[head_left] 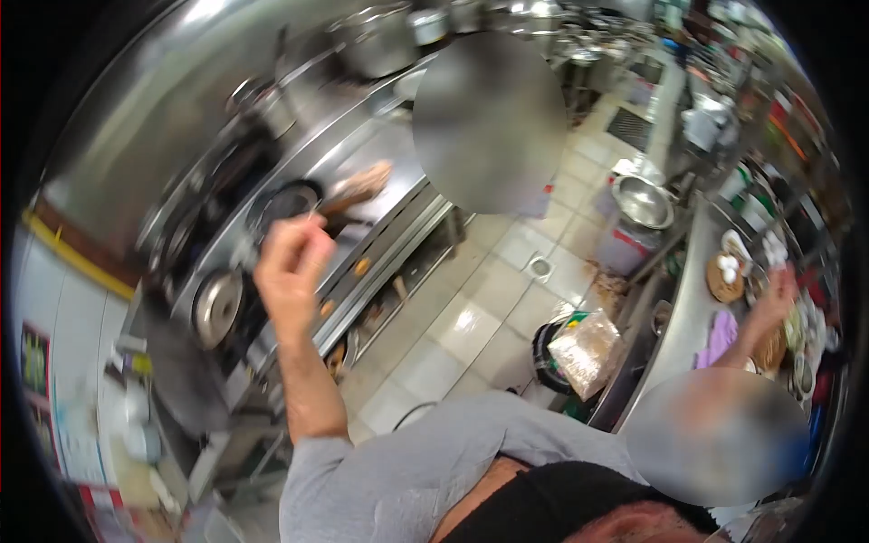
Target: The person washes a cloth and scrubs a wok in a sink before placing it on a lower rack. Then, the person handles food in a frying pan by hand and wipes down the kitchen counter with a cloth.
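On the left of the head view, my left hand (294, 267) is raised before the stove counter. Its fingers are pinched together, and what they hold is too small to make out. A dark pan (288, 201) lies just beyond it, and a blurred tan shape (362, 183) sits beside the pan. Far to the right, my right hand (775, 297) is over the steel counter, smeared by motion, so its grip is unclear. Near it are a brown bowl of white, egg-like pieces (727, 268) and a purple cloth (720, 338).
Large pots (376, 41) line the back. A round metal lid (218, 308) rests at the left. Between the counters runs a tiled floor (462, 321) with a drain (539, 267), a steel bowl (644, 201) on a bin, and a bin topped by a clear bag (587, 353).
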Tool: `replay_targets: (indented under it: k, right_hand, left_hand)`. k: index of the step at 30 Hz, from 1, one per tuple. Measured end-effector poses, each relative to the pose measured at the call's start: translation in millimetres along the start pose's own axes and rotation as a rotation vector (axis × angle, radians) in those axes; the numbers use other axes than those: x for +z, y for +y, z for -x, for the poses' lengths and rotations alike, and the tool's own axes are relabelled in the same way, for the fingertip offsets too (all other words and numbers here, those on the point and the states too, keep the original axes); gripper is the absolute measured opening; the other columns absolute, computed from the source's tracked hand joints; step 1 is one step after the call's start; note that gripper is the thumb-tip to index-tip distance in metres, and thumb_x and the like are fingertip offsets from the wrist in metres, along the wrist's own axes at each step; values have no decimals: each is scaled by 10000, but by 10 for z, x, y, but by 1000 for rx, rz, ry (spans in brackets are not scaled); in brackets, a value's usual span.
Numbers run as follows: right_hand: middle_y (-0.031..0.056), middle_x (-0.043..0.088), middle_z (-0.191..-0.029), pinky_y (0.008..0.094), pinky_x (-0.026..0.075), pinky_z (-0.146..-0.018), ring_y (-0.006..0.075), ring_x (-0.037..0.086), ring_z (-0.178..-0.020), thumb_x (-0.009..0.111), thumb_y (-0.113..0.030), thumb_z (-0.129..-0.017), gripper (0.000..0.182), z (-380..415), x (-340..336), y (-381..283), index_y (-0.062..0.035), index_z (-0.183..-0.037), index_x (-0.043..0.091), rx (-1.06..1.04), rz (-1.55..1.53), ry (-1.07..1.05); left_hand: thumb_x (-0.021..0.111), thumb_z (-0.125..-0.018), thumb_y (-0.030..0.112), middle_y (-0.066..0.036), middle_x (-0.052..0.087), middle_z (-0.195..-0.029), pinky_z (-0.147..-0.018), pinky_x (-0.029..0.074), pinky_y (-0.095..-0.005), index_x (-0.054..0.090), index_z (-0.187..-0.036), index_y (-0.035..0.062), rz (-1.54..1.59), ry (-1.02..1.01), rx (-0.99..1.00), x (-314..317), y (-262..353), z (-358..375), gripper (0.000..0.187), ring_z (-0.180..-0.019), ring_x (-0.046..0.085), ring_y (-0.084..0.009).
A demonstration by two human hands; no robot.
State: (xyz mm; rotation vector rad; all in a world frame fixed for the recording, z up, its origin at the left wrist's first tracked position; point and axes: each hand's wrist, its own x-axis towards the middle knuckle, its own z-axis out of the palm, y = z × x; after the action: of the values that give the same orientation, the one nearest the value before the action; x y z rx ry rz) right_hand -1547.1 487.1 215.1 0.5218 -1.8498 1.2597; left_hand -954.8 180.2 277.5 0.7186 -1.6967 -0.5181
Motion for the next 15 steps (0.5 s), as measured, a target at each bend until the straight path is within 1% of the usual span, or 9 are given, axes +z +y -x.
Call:
replay_targets:
  k: [1, 2, 3, 4, 5, 6, 8, 10, 15]
  right_hand:
    - [82, 622, -1004, 270, 469, -740, 180, 598, -856, 623, -179, -827, 260, -246, -89, -456, -20, -1033, 630, -360, -75, 90]
    - [75, 627, -999, 250, 480, -721, 167, 605, -824, 595, -117, -827, 225, -348, -184, -1017, -30, -1029, 641, -391, -262, 115]
    - [95, 606, -895, 293, 447, -826, 224, 602, -788, 532, -165, -865, 166, -358, -360, -1798, -54, -930, 637, -626, -384, 225]
    - [114, 584, -791, 335, 415, -932, 281, 599, -752, 469, -213, -904, 225, -369, -534, -2578, -78, -830, 632, -872, -474, 320]
    - [104, 571, -765, 325, 451, -832, 245, 575, -709, 499, -202, -883, 210, -336, -688, -3029, -53, -790, 615, -977, -125, 752]
    - [103, 571, -766, 324, 451, -830, 244, 575, -710, 500, -201, -882, 208, -194, -830, -3514, -53, -791, 615, -1089, -295, 838]
    - [101, 572, -768, 322, 451, -827, 242, 574, -711, 502, -199, -880, 203, 216, -1034, -4292, -53, -793, 614, -1344, -799, 727]
    - [99, 573, -770, 319, 451, -824, 239, 574, -712, 505, -197, -878, 199, 621, -1170, -4886, -53, -795, 614, -1504, -1110, 666]
    - [94, 575, -774, 313, 450, -816, 233, 573, -716, 510, -192, -872, 188, 1374, -1386, -5915, -52, -801, 613, -1640, -1604, 561]
  left_hand:
    - [621, -745, -55, -44, 561, -849, -625, 428, -203, 588, -857, -9, 37, 132, 41, -419, 188, -4, 126, -706, 516, -99]
    - [601, -721, -104, -78, 571, -847, -610, 443, -207, 594, -849, -12, -76, 217, 297, -839, 400, -17, 158, -711, 528, -121]
    - [554, -734, -101, -124, 574, -830, -624, 470, -276, 585, -896, -31, -21, 263, 585, -1275, 502, -35, 180, -709, 546, -179]
    - [506, -767, -48, -157, 573, -813, -648, 480, -359, 561, -952, -48, -51, 222, 748, -1708, 772, -15, 194, -709, 556, -251]
    - [469, -796, 11, -188, 574, -824, -707, 474, -422, 541, -988, -53, -275, 128, 894, -2351, 1011, 38, 215, -733, 554, -294]
    - [467, -798, 13, -187, 574, -826, -709, 473, -421, 541, -989, -53, -346, 80, 1030, -2735, 1298, 133, 215, -735, 554, -292]
    - [465, -801, 18, -184, 575, -830, -714, 472, -418, 540, -991, -53, -482, -71, 1253, -3284, 1818, 401, 216, -740, 554, -289]
    - [462, -804, 22, -182, 575, -834, -718, 471, -416, 539, -993, -52, -595, -257, 1368, -3614, 2287, 714, 217, -745, 554, -286]
    - [456, -812, 33, -175, 577, -843, -729, 468, -409, 537, -999, -52, -789, -516, 1354, -3893, 2943, 1362, 220, -757, 554, -277]
